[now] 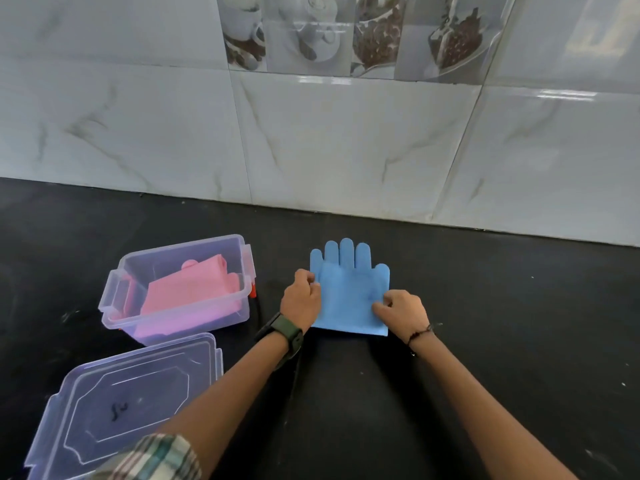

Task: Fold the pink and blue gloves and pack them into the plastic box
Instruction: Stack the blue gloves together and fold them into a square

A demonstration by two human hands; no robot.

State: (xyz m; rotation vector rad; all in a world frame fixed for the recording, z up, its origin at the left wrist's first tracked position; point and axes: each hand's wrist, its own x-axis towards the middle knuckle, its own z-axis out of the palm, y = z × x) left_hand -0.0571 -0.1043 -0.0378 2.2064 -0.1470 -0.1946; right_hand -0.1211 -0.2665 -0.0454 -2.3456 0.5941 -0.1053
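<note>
Blue glove (349, 292) lies flat on the dark surface (485, 341), cuff folded up. Left hand (300, 299) pinches its left edge, right hand (401, 313) pinches the right. Pink glove (194, 289) sits folded inside the plastic box (114, 306). Risk: uneven pull skews the fold; the layers may spring open.

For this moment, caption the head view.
Both hands fold the blue glove; pink glove already in the box.

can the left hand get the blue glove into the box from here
Probably yes: the plastic box stands open just left of the left hand, lid off beside it, nothing between; the pink glove inside leaves room.
</note>
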